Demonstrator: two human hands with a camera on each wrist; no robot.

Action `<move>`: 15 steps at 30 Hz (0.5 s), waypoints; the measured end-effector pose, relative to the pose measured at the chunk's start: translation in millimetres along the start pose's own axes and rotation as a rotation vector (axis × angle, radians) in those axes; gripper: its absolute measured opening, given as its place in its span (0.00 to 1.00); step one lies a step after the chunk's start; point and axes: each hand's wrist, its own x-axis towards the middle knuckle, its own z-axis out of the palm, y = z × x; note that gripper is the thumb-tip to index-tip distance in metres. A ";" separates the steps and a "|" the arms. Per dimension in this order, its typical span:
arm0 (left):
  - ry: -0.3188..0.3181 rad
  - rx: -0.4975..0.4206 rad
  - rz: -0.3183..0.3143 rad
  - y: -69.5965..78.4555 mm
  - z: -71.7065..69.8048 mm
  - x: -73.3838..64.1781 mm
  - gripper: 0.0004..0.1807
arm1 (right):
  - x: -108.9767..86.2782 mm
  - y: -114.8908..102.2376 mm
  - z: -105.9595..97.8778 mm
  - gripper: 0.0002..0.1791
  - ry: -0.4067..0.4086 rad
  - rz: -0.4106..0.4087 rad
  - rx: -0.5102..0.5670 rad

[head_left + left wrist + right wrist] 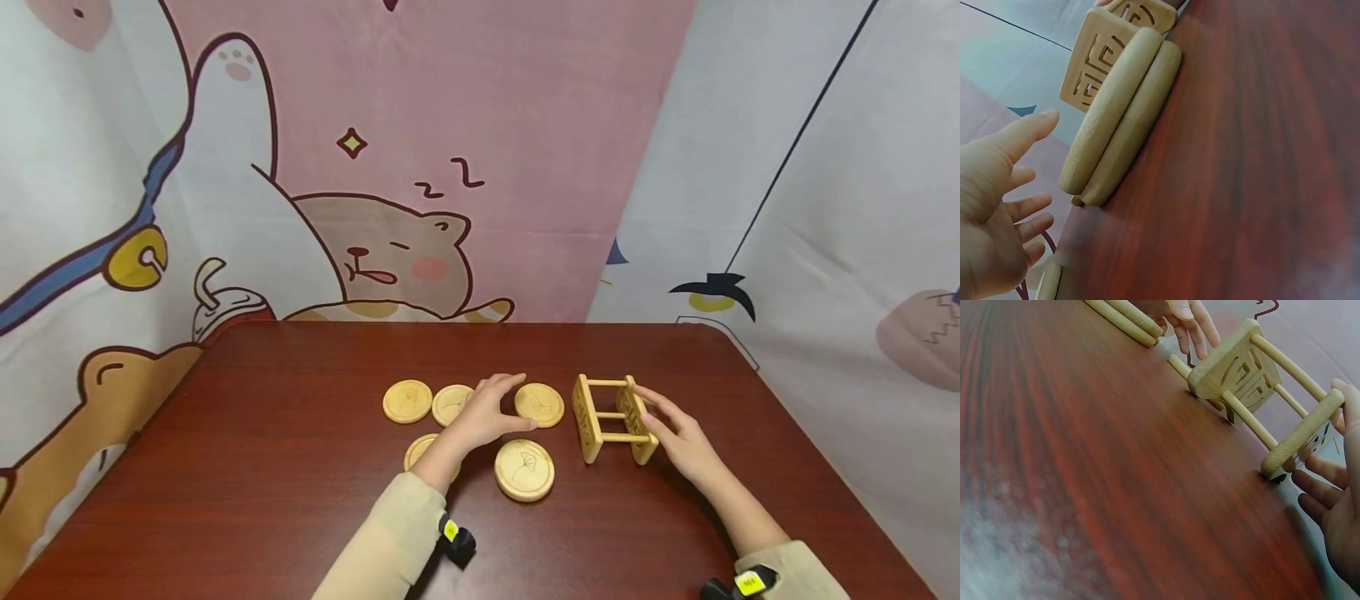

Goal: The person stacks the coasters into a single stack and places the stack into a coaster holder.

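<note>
My left hand [486, 414] hovers above the table with thumb and fingers spread, holding nothing. Nearest to it are a round wooden coaster [539, 405] with an engraved leaf and a partly covered coaster [448, 404]. Closer to me lies a stack of two coasters [524, 471], its layers plain from the side in the left wrist view. A wooden coaster rack [613, 437] stands on the right, its two cut-out side panels joined by thin rods. With fingers fairly straight, my right hand [684, 442] touches the rack's right panel [1302, 434].
Another coaster [407, 402] lies at the left of the group, and one more [420, 451] is partly hidden behind my left forearm. All rest on a dark red-brown table [262, 467]. A cartoon-printed cloth [540, 167] hangs behind the table and along its sides.
</note>
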 end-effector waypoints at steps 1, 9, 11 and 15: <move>-0.003 0.002 -0.001 0.0 0.6 1.2 0.43 | -0.1 -3.3 -0.6 0.23 0.000 -0.003 0.003; -0.042 0.071 -0.029 -2.1 5.3 11.2 0.44 | -0.5 -17.5 -3.4 0.22 -0.001 -0.016 0.014; -0.051 0.103 -0.033 -3.6 6.3 13.9 0.45 | 0.2 -8.6 -2.4 0.23 -0.003 -0.012 0.009; -0.074 0.158 -0.042 -6.0 7.4 18.6 0.45 | 0.9 5.6 -0.3 0.24 -0.011 0.006 0.001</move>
